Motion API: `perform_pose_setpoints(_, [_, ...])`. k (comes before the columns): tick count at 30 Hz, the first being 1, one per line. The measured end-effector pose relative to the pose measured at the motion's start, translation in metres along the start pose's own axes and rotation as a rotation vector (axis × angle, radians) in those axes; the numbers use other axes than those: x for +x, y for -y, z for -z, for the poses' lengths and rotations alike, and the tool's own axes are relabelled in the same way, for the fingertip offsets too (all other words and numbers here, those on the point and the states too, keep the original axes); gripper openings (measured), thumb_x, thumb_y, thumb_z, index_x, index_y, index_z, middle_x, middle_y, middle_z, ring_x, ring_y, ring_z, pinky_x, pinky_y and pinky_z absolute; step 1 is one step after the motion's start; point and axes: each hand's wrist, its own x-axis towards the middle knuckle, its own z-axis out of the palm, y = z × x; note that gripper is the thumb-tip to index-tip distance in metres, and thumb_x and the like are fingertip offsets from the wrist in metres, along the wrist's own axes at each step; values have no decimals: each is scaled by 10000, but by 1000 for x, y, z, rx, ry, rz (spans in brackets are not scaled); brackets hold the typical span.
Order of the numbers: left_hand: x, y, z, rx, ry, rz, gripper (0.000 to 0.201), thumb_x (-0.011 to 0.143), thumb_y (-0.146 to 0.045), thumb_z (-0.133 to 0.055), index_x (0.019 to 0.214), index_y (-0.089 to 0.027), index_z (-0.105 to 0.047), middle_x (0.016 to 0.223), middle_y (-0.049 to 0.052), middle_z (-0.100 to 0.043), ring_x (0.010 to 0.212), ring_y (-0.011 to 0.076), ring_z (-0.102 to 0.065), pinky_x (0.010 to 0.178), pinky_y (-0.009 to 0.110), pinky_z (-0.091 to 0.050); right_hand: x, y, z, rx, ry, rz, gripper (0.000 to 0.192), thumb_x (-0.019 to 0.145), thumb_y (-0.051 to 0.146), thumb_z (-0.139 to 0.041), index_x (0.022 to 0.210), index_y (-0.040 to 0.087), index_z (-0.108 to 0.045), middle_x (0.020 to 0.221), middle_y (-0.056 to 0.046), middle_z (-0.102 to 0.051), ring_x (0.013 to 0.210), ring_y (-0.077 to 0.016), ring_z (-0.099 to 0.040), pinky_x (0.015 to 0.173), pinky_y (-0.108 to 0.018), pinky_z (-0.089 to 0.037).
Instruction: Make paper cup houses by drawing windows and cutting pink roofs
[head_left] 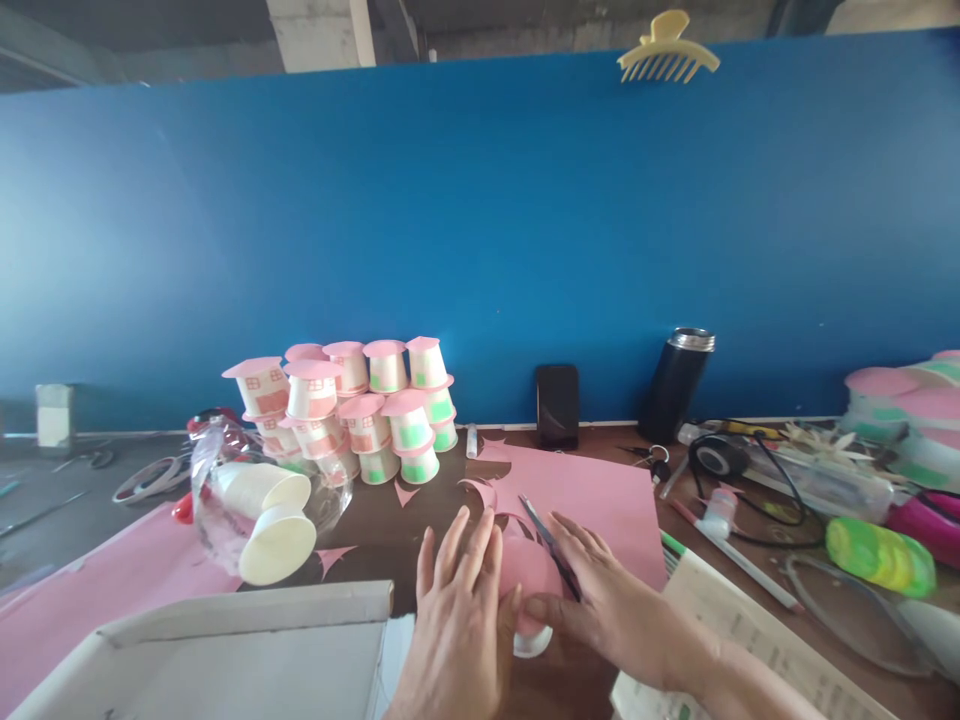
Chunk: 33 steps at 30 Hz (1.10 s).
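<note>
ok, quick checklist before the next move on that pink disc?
1. Left hand on the pink disc: ok, thumb at its near side.
2. Right hand has the scissors: ok, blades poke out past the fingers.
3. Scissors well clear of the disc: not ok, they lie right at its edge.
4. Disc fixed to the white cup below: cannot tell.
5. Stacked cups upright: ok.
6. Scraps cleared: not ok, a pink scrap lies near the stack.
</note>
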Motion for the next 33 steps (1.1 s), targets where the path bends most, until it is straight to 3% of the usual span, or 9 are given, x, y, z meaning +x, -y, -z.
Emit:
perform_pose_setpoints(3, [1, 0, 1, 2, -16, -11, 515, 915, -226, -426, 1420, -154, -355, 1510, 54, -359, 1387, 297, -273, 1057, 503, -322, -4, 1, -2, -103, -82, 77, 949, 826, 700, -392, 1513, 119, -90, 1591, -111, -81, 1455, -248, -29, 1150, -465, -202])
perform_pose_setpoints(7, [3, 1, 5, 4, 10, -28, 513, 923, -257, -413, 1424, -166, -355, 1506, 58, -365, 1377, 298, -290, 1045, 506, -331, -12, 13, -1, -258, -35, 112, 948, 810, 611, -480, 1508, 115, -74, 1586, -93, 25, 1448, -263, 50, 1156, -514, -114])
perform_pose_setpoints(13, [6, 1, 10, 8, 26, -38, 521, 925, -260, -409, 1429, -144, -344, 1483, 59, -407, 1350, 297, -327, 1013, 502, -382, -15, 25, -3, -360, -28, 121, 975, 747, 453, -585, 1497, 64, -100, 1576, -106, -18, 1450, -282, 6, 1155, -548, -65])
perform_pose_setpoints(18, [6, 1, 9, -14, 20, -36, 518, 926, -265, -417, 1426, -150, -350, 1473, 60, -424, 1350, 288, -331, 1021, 489, -381, -11, 14, -12, -316, -87, 165, 961, 753, 462, -582, 1497, 53, -132, 1572, -150, -68, 1449, -289, -45, 1150, -561, -99])
perform_pose_setpoints(23, [3, 0, 4, -37, -30, -32, 609, 914, -335, -458, 1449, -107, -275, 1486, 103, -397, 1383, 306, -273, 1059, 527, -311, -7, -1, -16, -273, -211, 248, 912, 780, 565, -560, 1509, 190, -160, 1589, -106, -115, 1454, -274, -48, 1135, -540, -194])
perform_pose_setpoints(28, [2, 1, 5, -89, -30, -9, 624, 907, -355, -474, 1454, -138, -266, 1492, 92, -388, 1397, 294, -249, 1086, 512, -286, -6, 0, -14, -257, -222, 286, 791, 813, 590, -526, 1488, 323, -212, 1584, -57, -176, 1450, -275, -87, 1128, -559, -187])
perform_pose_setpoints(33, [3, 1, 10, -114, -26, 16, 600, 907, -353, -477, 1443, -155, -295, 1482, 101, -403, 1385, 300, -283, 1071, 518, -321, -6, 4, -12, -262, -240, 304, 649, 859, 556, -473, 1446, 315, -336, 1578, -69, -193, 1446, -285, -102, 1124, -578, -172])
